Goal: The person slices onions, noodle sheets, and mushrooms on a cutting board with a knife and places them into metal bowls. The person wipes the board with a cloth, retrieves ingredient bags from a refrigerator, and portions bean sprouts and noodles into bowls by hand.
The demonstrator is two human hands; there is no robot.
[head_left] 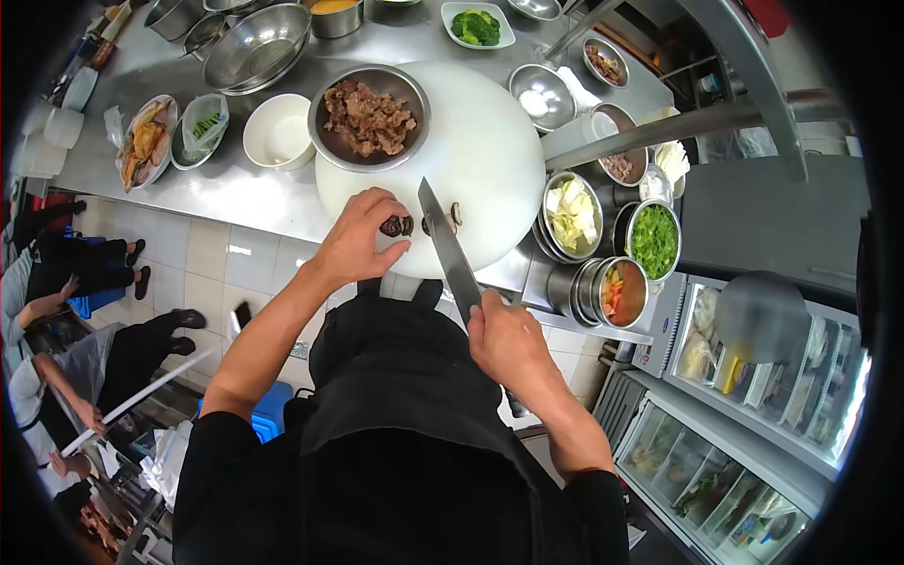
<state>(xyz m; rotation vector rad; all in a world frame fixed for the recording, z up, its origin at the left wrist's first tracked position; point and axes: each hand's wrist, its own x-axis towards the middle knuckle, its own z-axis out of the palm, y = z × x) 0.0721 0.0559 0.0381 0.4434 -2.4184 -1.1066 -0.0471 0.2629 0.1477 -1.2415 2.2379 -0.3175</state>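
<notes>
My right hand [509, 341] is closed around the handle of a knife [448, 243], its long blade slanting up and left over the round white cutting board [490, 122]. Fingers curved, my left hand [356, 235] grips a dark mushroom [396, 226] at the board's near edge, left of the blade. Pale-edged mushroom slices [456, 215] lie just right of the blade. Behind my left hand, a steel bowl of brown meat pieces [369, 118] rests on the board's left part. The knife handle is mostly hidden in my fist.
A white bowl [279, 132] and a plate of cooked meat [148, 141] stand left. Bowls of cut cabbage [572, 215], chopped greens [653, 240] and orange-red pieces [614, 294] stand right, near a metal rail [697, 129]. Broccoli [476, 28] is at the back. People [85, 377] stand at left.
</notes>
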